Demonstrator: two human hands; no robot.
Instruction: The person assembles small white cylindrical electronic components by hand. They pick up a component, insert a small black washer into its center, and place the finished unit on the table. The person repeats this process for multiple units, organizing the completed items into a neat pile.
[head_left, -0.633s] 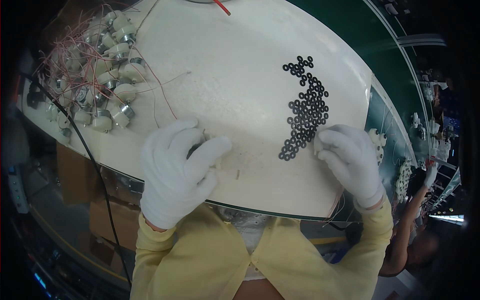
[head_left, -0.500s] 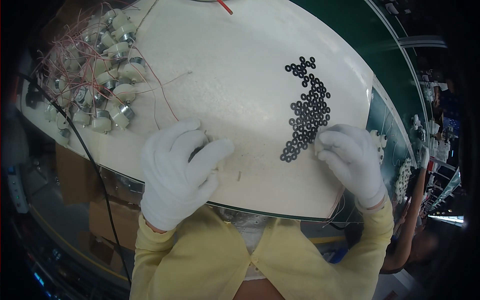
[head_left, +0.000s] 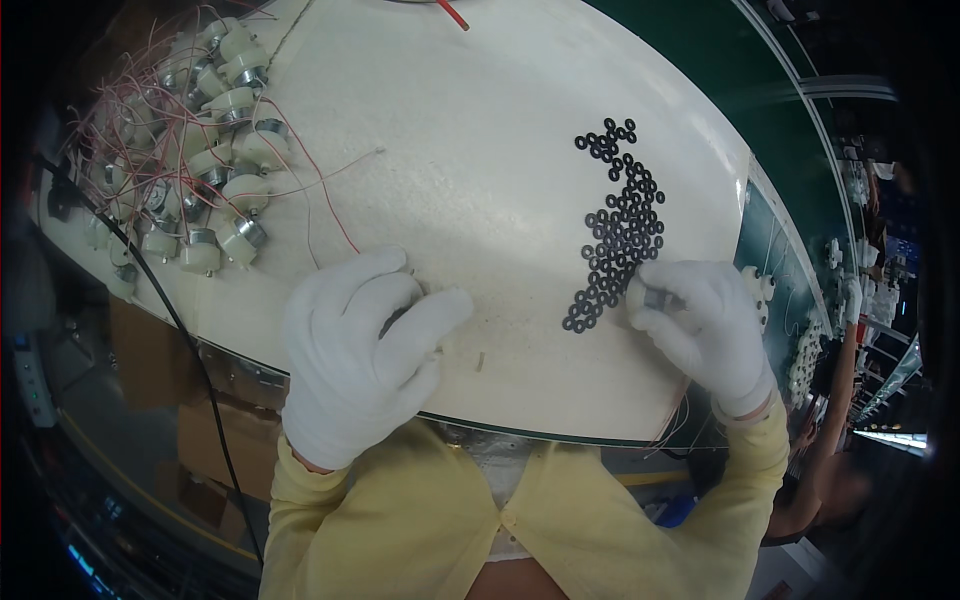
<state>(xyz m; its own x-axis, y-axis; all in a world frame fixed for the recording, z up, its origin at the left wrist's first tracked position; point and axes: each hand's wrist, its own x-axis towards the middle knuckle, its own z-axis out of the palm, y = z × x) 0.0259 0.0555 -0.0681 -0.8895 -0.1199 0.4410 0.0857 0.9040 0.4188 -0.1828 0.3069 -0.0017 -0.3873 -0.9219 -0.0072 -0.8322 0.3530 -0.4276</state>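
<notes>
My left hand (head_left: 365, 350), in a white glove, is curled palm-down over the near left of the white tabletop (head_left: 500, 200). Its fingers bend around a dark gap, and whatever lies under the palm is hidden. At the lower right end of a patch of small black rings (head_left: 625, 225) is my right hand (head_left: 700, 320), gloved too. Its thumb and forefinger come together, with a small greyish patch between them that I cannot make out. The rings lie flat, mostly crowded into a long curved band.
A heap of cream and silver motors (head_left: 200, 150) with red and white wires covers the left side. A black cable (head_left: 165, 290) runs down past that edge. A red stick (head_left: 453, 14) lies at the far edge. More white parts (head_left: 805, 360) and another person's arm (head_left: 835, 400) show at right.
My right hand has shifted slightly down, and its fingers have parted a little, uncovering the greyish patch. My left hand has hardly moved. The whole view has shifted slightly.
</notes>
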